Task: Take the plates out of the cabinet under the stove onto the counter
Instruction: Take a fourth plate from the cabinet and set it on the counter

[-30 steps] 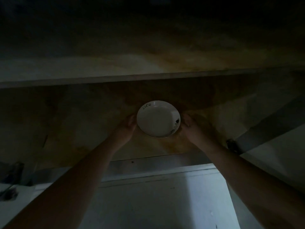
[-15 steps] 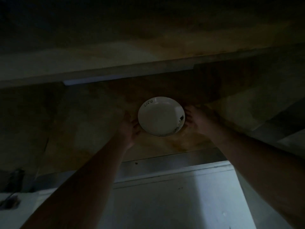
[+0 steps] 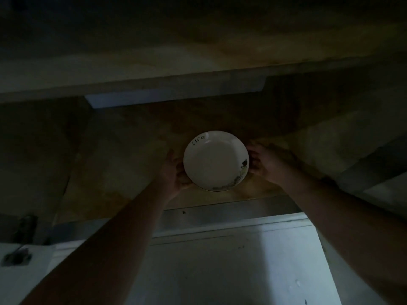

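Inside the dark cabinet, on its floor (image 3: 123,172), the white plate (image 3: 214,160) sits right between the two hands, with the left hand (image 3: 175,172) curled round its left edge and the right hand (image 3: 263,162) curled round its right edge, both equally close.

Pale floor (image 3: 231,271) below the cabinet's front sill (image 3: 220,213); dark hinge-like fitting (image 3: 16,257) low at far left of that sill, details lost in gloom.
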The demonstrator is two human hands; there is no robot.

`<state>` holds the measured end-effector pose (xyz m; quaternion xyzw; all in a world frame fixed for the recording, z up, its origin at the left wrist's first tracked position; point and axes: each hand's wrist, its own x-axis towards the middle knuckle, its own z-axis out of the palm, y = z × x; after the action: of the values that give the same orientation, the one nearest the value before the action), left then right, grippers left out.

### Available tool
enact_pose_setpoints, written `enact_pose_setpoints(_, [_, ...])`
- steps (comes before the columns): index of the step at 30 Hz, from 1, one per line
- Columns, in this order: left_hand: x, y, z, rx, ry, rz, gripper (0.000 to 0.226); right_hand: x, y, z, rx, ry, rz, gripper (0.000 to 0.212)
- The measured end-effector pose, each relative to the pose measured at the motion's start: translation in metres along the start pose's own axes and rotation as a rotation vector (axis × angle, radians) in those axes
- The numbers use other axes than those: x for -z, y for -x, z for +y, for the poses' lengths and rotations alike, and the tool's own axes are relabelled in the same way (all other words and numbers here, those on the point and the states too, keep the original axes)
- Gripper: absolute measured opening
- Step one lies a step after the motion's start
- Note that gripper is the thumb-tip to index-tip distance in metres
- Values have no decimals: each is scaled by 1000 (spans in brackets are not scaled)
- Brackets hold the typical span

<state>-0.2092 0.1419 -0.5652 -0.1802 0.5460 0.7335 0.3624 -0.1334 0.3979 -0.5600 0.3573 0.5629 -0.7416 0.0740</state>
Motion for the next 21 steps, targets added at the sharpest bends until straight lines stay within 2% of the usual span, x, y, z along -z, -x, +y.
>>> enact_pose_setpoints(5, [14,14,-2,3,-25,-25,56,0,12,8,12,-24,-40,22])
enact_pose_setpoints(11, [29,44,-31,68,-8,14,40,2,49,31,43,111,0,23])
enact_pose_setpoints(14, [34,79,-38,107,30,50,29,-8,80,34,61,164,32,21])
enact_pose_setpoints(17, [43,120,-36,87,61,7,17,-23,118,31,66,171,24,21])
enact_pose_setpoints(21, [54,181,-25,58,41,57,20,-35,179,22,37,202,-22,28])
